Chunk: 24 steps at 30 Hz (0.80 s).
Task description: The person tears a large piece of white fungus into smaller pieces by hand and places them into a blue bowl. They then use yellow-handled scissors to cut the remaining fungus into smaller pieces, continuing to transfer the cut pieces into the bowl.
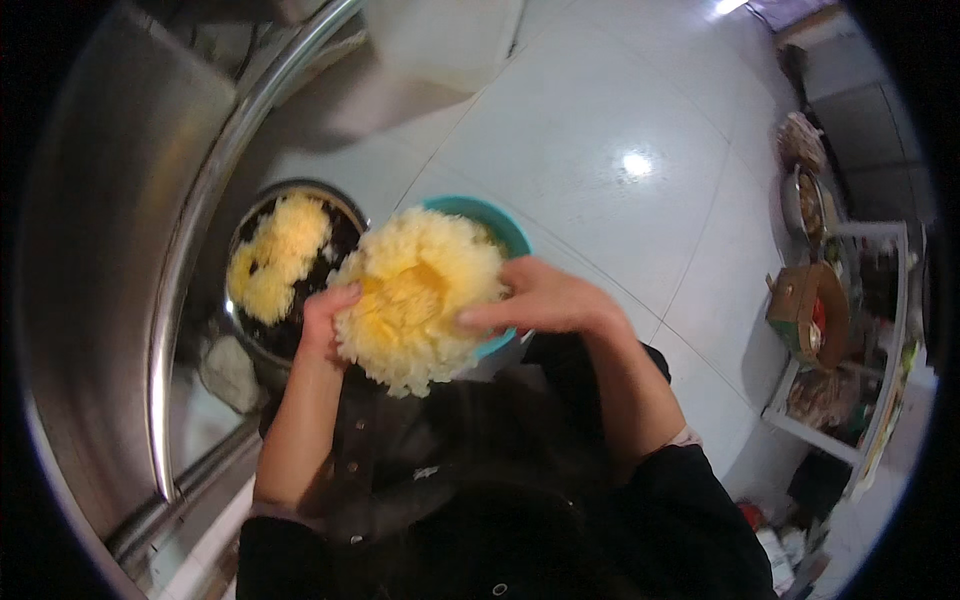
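Note:
A large ruffled snow fungus (450, 250), pale cream with a yellow core turned up, is held in front of my body. My left hand (323, 318) grips its left edge, the thumb lying over the frilly rim. On the opposite side, my right hand (545, 297) has thumb and fingers on the right edge. Below the fungus stands a teal basin (508, 226), mostly hidden by it. To the left, a round metal-rimmed pot (345, 196) contains dark, wet-looking pieces, with more yellowish snow fungus (292, 240) on top.
A stainless steel counter with a curved rail (215, 170) runs along the left. A whitish bundle (230, 372) is beside the pot. A translucent white container (440, 40) stands beyond on the tiled floor (600, 130). At right are a white shelf (885, 330), a cardboard box (797, 312) and a metal bowl (797, 205).

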Tool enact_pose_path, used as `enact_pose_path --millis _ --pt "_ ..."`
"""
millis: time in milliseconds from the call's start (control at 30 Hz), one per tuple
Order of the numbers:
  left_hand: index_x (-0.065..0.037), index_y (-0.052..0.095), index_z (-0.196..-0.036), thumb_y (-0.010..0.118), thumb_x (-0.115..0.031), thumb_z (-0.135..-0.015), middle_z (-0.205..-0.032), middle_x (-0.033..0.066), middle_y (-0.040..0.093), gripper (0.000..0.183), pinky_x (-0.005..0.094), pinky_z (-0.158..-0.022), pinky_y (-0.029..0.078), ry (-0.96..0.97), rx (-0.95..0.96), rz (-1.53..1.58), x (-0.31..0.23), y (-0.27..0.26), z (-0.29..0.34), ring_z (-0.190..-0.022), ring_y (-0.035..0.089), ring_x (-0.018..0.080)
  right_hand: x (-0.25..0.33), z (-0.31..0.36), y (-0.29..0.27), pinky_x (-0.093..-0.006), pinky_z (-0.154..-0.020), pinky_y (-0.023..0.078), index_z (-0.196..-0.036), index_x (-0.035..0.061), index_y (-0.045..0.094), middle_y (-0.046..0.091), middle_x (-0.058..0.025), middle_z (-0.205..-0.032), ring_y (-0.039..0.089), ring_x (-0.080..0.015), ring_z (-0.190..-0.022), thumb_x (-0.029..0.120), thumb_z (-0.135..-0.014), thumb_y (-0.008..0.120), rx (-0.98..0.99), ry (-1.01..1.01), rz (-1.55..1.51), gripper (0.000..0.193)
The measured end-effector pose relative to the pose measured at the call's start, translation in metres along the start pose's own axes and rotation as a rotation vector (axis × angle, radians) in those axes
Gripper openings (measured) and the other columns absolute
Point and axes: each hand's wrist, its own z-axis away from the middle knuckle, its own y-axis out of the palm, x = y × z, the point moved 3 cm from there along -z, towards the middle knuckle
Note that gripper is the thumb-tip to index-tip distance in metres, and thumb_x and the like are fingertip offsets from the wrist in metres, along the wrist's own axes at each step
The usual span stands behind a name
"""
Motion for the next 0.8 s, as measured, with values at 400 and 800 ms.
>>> enact_pose_path --millis 400,800 --pt "-0.002 0.037 -0.150 0.071 -0.016 -0.075 -0.138 0.0176 0.056 0.083 0.0421 -0.107 0.046 -0.140 0.200 -0.156 0.001 0.059 0.013 -0.125 0.058 0.0302 0.019 -0.006 0.004 -0.0275 -0.081 0.049 -0.113 0.0106 0.072 0.061 -0.0034 -0.114 0.058 -0.0155 -0.104 0.016 -0.068 0.087 -0.360 -0.704 0.235 0.048" --pt "-0.002 0.036 -0.150 0.070 -0.012 -0.076 -0.137 0.0142 0.056 0.083 0.0378 -0.108 0.044 -0.173 0.361 -0.190 0.007 0.069 0.010 -0.126 0.056 0.0252 0.013 -0.014 0.016 -0.0275 -0.070 0.054 -0.103 0.0045 0.072 0.065 -0.0053 -0.099 0.063 -0.0148 -0.083 0.009 -0.073 0.079 -0.266 -0.531 0.235 0.032"
